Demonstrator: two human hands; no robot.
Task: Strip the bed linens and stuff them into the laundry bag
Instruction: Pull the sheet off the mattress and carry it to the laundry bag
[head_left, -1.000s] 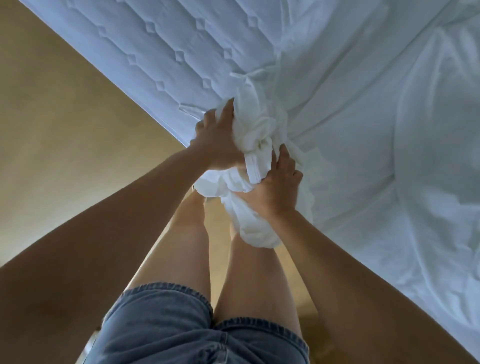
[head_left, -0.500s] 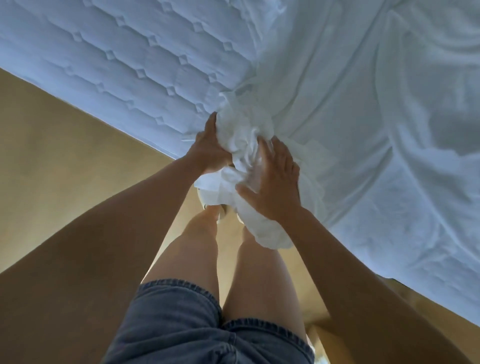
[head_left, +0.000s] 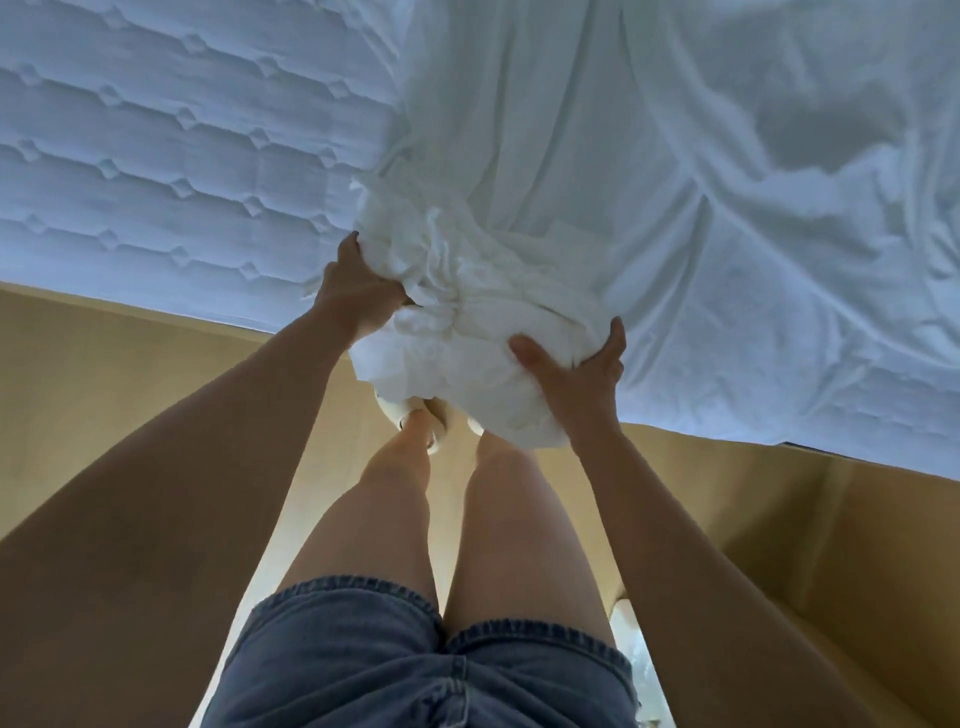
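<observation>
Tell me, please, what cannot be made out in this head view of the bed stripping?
- Laundry bag: nowhere in the head view.
- Left hand: fingertips buried in the bunched sheet it grips.
- Shoes: mostly hidden behind that bundle.
- Mattress: far side cut off by the top edge.

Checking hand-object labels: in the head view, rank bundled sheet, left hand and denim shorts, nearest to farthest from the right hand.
From the right hand:
1. bundled sheet, gripped by it.
2. left hand, on the bundle's far side.
3. denim shorts, at the frame's bottom.
</observation>
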